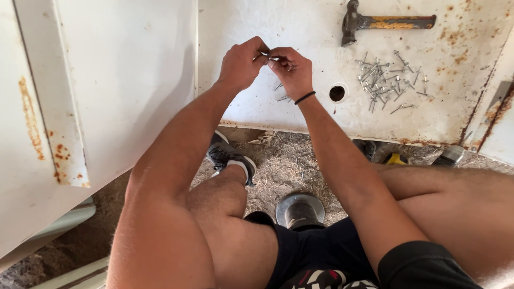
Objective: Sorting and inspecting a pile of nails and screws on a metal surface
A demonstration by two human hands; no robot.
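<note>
Both of my hands meet over a white, rust-spotted metal panel (300, 32). My left hand (242, 63) and my right hand (292, 69) pinch small metal nails (273, 58) between their fingertips. My right wrist wears a black band. A few loose nails (281, 98) lie on the panel just under my right hand. A larger pile of nails (386, 80) lies to the right. A rusty hammer (383, 22) rests on the panel above that pile.
A round hole (337, 93) is in the panel near my right wrist. A white door-like panel (107, 91) stands at the left. Straw-covered ground (284, 166), my shoe (229, 156) and a round metal object (300, 210) lie below.
</note>
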